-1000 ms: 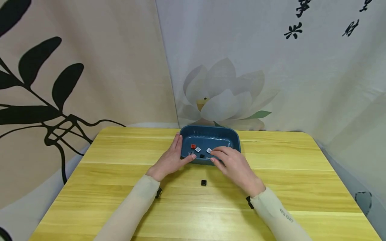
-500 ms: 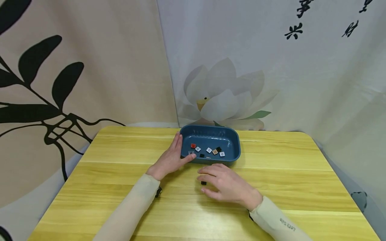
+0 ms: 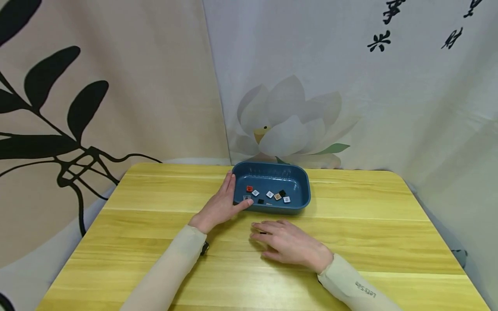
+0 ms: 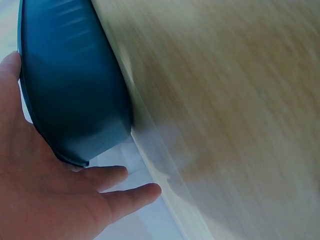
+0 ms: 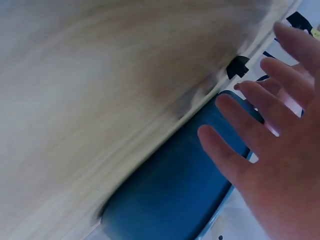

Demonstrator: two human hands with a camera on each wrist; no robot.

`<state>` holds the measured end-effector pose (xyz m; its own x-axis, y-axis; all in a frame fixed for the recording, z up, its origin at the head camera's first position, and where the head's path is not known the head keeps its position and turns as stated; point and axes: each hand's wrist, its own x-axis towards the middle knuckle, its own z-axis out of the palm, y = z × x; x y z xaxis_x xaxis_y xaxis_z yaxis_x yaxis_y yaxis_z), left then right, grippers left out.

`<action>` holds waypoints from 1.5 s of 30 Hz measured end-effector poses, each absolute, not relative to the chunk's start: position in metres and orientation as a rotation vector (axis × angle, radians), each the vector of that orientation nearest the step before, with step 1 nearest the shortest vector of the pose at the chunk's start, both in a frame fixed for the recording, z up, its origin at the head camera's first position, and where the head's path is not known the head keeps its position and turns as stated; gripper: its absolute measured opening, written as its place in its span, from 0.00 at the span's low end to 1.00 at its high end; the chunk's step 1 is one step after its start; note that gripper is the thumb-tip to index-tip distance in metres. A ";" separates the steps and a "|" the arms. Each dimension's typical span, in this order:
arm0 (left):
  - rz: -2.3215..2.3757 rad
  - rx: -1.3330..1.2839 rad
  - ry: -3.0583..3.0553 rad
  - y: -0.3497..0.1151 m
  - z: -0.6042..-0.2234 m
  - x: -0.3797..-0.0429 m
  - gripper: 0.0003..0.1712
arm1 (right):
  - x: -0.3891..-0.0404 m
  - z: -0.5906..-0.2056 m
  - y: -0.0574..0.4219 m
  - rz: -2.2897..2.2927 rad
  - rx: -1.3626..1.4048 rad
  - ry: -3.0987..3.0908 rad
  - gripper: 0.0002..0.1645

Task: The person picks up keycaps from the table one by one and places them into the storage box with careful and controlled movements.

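Observation:
My left hand (image 3: 218, 206) rests against the left end of a dark blue tray (image 3: 295, 183), its thumb over the near rim; its fingers are straight. In the left wrist view, two fingers stretch out past the end of the tray (image 4: 70, 85). In front of the tray, my right hand (image 3: 289, 242) is over a small black square block (image 3: 263, 233) on the table, which its fingers partly hide. The right wrist view shows that hand's fingers (image 5: 265, 107) spread, with the black block (image 5: 237, 66) standing on the table just beyond their tips.
Several small square pieces lie in the tray: a red one (image 3: 249, 188), white ones (image 3: 286, 199), a tan one (image 3: 277, 196) and black ones (image 3: 282, 193). The wooden table (image 3: 369, 224) spreads around it. Behind hangs a printed curtain (image 3: 155, 86).
My right hand has come out of the tray toward the near side and lowered over the black block on the table. My left hand has stayed on the tray.

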<state>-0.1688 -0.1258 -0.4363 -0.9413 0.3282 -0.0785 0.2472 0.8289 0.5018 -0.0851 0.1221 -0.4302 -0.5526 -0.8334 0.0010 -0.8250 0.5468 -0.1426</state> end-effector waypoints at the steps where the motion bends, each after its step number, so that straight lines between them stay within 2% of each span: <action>1: 0.749 0.450 2.848 -0.126 -0.436 -0.169 0.67 | -0.085 -0.431 0.122 -0.187 -1.442 2.703 0.32; 19: 0.762 0.447 2.844 -0.126 -0.437 -0.167 0.67 | -0.086 -0.437 0.125 -0.288 -1.416 2.745 0.07; 25: 0.762 0.452 2.839 -0.126 -0.437 -0.167 0.67 | -0.085 -0.435 0.129 -0.331 -1.395 2.760 0.06; 35: 0.764 0.453 2.844 -0.127 -0.437 -0.167 0.67 | -0.103 -0.409 0.141 -0.625 -1.549 3.033 0.10; 45: 0.758 0.466 2.839 -0.127 -0.438 -0.170 0.67 | -0.137 -0.395 0.143 -0.757 -1.222 3.223 0.12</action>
<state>-0.1704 -0.1266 -0.4383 -0.9374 0.3392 -0.0784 0.2550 0.8224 0.5086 -0.1366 0.1434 -0.3954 -0.6951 -0.5281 0.4878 -0.6900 0.6804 -0.2467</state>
